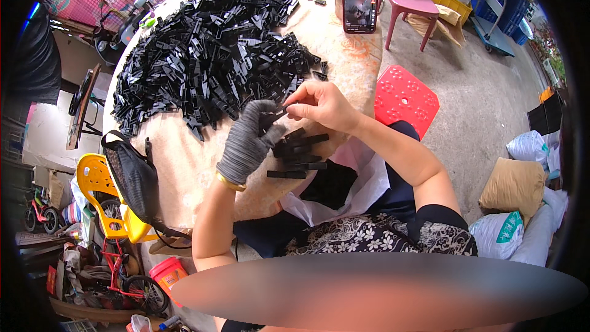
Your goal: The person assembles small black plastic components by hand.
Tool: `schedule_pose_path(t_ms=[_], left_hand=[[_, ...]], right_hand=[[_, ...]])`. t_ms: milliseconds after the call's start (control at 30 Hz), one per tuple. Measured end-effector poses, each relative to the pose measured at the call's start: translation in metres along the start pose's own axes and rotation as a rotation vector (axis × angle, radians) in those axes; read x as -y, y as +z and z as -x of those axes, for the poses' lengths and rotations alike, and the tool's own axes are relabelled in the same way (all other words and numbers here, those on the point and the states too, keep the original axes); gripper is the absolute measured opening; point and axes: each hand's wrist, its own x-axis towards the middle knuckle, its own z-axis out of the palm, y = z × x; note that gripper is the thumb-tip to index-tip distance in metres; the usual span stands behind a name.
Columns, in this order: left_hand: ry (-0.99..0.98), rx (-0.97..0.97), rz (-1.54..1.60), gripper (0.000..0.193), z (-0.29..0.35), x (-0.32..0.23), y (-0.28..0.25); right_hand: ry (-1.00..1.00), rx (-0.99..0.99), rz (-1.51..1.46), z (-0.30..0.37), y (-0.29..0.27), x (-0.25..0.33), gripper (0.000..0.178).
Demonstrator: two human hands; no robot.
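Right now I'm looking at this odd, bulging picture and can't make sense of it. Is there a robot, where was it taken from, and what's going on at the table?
There is no robot; you are seeing a person's own hands. The picture comes from a wide fisheye camera worn on the person's head and looking down, which is why straight edges bend toward the rim.

The left hand wears a grey glove; the right hand is bare. Between them they hold a small dark piece, partly covered from view.

On the table lies a large heap of black pieces. A smaller group of black pieces lies near the gloved hand, and a phone stands propped on the far side.
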Motion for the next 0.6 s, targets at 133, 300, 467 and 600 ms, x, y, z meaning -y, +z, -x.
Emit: schedule_pose_path(t_ms=[133, 300, 467, 600], left_hand=[[0.134, 0.011, -0.46, 0.017, -0.003, 0.005, -0.009], [0.032, 0.036, -0.359, 0.018, -0.006, 0.003, -0.018], [0.083, 0.06, -0.404, 0.019, -0.002, 0.005, -0.009], [0.088, 0.083, -0.461, 0.02, -0.003, 0.006, -0.007]], right_hand=[[0.036, -0.01, 0.061, 0.0, -0.007, 0.002, 0.014], [-0.242, -0.101, 0.664, 0.005, -0.021, 0.002, 0.014], [-0.381, -0.054, 0.855, 0.006, -0.015, -0.002, 0.018], [-0.402, -0.048, 0.849, 0.008, -0.017, -0.002, 0.019]])
